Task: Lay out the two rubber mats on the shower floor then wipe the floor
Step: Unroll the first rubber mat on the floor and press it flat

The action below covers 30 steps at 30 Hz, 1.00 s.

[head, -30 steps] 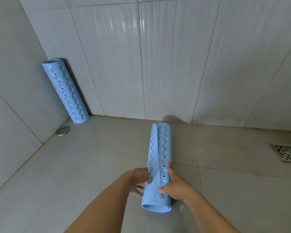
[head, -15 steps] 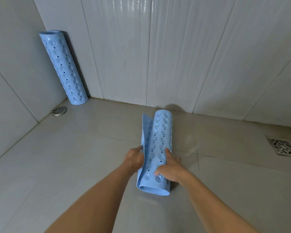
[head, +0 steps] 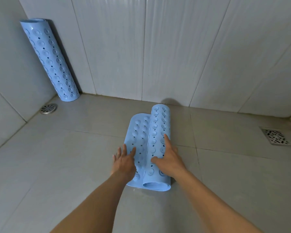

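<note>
A light blue rubber mat [head: 155, 132] with holes and suction cups lies on the grey shower floor [head: 57, 165], partly unrolled. Its left flap is flat on the tiles and the rest is still a roll on the right. My left hand [head: 123, 161] presses the flat flap with straight fingers. My right hand [head: 170, 158] rests flat on top of the roll, fingers spread. A second blue mat [head: 50, 61], fully rolled, stands upright and leans in the back left corner.
A round metal drain [head: 48, 108] sits in the floor near the left wall, below the standing roll. A square metal drain grate [head: 275, 136] lies at the right. White tiled walls [head: 175, 47] close off the back and left.
The mat has come down onto the floor and begun to unroll. Both hands went from gripping it to lying flat on it, left on the flap, right on the roll.
</note>
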{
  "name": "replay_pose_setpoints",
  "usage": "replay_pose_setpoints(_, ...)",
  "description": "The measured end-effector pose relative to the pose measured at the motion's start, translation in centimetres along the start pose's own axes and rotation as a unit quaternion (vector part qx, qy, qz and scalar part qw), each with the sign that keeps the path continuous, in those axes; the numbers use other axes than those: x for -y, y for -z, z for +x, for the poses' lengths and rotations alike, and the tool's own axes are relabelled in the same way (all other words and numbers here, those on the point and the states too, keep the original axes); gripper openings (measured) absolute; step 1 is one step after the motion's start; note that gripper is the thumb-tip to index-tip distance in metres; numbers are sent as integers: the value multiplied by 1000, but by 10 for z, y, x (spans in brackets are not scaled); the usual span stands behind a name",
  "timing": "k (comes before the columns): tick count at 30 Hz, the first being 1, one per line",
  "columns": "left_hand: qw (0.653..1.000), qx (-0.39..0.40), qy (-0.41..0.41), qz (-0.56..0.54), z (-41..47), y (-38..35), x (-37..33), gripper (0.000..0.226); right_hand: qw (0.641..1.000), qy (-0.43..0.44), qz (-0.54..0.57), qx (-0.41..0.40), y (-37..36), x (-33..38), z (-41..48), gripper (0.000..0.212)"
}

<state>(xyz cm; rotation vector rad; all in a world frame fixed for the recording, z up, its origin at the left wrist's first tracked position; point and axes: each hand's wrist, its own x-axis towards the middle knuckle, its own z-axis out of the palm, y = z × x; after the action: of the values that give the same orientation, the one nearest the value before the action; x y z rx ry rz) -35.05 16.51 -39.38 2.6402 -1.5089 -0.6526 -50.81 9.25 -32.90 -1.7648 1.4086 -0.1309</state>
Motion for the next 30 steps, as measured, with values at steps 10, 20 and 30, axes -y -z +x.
replay_pose_setpoints(10, 975, 57, -5, 216, 7, -4, 6, 65, 997, -18, 72, 22, 5, 1, 0, 89)
replay_pose_setpoints(20, 996, 62, -58, 31, 16, -11, -10, 66, 995, -50, -19, -82, -10, 4, 8, 92)
replay_pose_setpoints(30, 997, 51, -33, 48, 16, -13, 0, 69, 993, -73, 59, -77, -1, 4, 16, 99)
